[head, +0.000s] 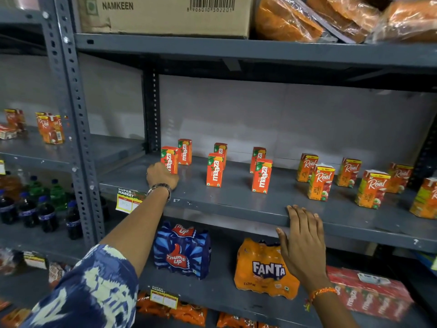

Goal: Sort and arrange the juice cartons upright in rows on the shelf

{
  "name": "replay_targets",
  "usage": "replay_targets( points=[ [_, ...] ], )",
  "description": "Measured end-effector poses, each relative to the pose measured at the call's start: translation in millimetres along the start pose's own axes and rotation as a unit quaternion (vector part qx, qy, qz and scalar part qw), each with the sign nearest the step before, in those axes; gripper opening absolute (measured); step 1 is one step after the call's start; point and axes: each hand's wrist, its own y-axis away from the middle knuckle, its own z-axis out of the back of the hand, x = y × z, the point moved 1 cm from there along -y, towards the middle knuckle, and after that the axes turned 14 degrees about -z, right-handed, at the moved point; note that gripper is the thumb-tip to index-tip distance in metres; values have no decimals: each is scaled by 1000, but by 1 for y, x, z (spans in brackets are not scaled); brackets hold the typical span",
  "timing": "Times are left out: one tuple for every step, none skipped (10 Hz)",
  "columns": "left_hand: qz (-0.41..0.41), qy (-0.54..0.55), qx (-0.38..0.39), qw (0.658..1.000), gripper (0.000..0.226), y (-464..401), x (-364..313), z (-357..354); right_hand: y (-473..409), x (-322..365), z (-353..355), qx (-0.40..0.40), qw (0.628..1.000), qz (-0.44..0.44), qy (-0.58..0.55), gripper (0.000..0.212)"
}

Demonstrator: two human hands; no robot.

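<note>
Orange mango carton gripped upright in left hand, leftmost on grey shelf; right hand flat, released, on shelf edge. Risk judged: twin carton just behind, toppled by careless push.

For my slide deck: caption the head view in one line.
Left hand at the front-left Maaza carton, right hand resting on the shelf edge; Maaza and Real cartons stand upright in rows.

Def a grocery shop/stockroom: grey slotted steel shelving w/ yellow "Super Market" price tags, shrink-wrapped orange Fanta multipack, brown cardboard "Namkeen" carton up top.
</note>
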Motion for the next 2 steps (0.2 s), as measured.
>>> replay_targets(
  points=[
    [8,10,10,1000,46,-4,5,-4,1,-2,-2,-4,1000,9,-5,60],
    [30,-2,-14,999,87,-2,3,0,0,-1,8,9,996,-24,-85,66]
  ],
)
